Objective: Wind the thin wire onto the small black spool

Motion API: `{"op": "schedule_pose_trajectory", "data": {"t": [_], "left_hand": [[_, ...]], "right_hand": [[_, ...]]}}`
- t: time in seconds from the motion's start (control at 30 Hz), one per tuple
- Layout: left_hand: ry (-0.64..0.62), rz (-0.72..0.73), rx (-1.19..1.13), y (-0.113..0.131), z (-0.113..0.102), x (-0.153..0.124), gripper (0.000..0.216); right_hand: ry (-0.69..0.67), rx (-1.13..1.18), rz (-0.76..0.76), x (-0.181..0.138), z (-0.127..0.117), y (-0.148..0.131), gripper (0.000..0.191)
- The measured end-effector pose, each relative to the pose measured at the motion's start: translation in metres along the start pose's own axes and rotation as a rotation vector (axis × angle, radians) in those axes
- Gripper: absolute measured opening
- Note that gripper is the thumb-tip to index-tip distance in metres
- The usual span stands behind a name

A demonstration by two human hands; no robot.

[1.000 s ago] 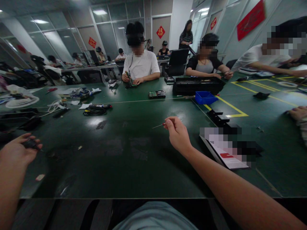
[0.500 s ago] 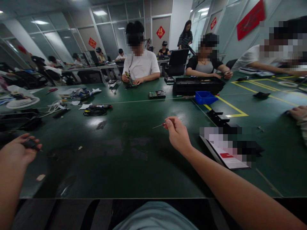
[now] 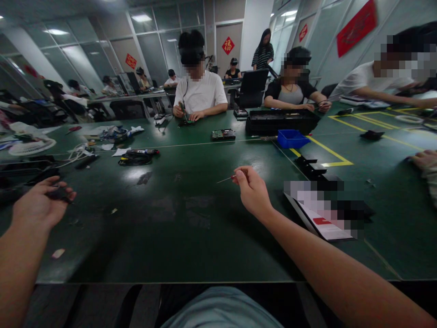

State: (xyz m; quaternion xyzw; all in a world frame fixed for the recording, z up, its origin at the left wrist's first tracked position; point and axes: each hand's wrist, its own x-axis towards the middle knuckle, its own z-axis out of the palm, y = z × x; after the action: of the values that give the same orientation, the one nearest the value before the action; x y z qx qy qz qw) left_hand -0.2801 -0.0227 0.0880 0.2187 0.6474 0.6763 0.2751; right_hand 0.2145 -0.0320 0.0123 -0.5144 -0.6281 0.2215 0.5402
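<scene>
My right hand is closed around the reddish handle of a small screwdriver. Its thin metal shaft points left, above the middle of the green table. At the left, my left hand has its fingers curled round a small dark object with a narrow tip toward the right; its kind cannot be made out. Several dark parts lie just behind and left of that hand.
A coiled black cable lies beyond my hands. Further back are a hard drive, a blue bin and a long black case. A white-and-red box sits right of my forearm. Co-workers sit across the table.
My left hand has moved right and slightly up with the dark object in it. My right hand and the screwdriver have stayed almost still.
</scene>
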Motion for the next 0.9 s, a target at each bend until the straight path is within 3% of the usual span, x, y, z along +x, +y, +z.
{"op": "schedule_pose_trajectory", "data": {"t": [0.1, 0.23, 0.5, 0.9], "left_hand": [[-0.084, -0.011, -0.064, 0.005, 0.016, -0.016, 0.041], [-0.207, -0.020, -0.149, 0.007, 0.042, -0.037, 0.036], [-0.452, -0.014, -0.216, 0.000, 0.108, -0.091, 0.036], [-1.023, -0.045, -0.286, -0.031, 0.187, -0.171, 0.033]], "right_hand": [[-0.001, -0.002, 0.002, 0.000, 0.000, -0.001, 0.023], [-0.006, 0.010, 0.003, 0.000, 0.000, -0.001, 0.024], [-0.011, 0.011, 0.006, 0.000, 0.000, 0.001, 0.023], [-0.012, -0.012, 0.001, 0.000, -0.001, 0.001, 0.024]]}}
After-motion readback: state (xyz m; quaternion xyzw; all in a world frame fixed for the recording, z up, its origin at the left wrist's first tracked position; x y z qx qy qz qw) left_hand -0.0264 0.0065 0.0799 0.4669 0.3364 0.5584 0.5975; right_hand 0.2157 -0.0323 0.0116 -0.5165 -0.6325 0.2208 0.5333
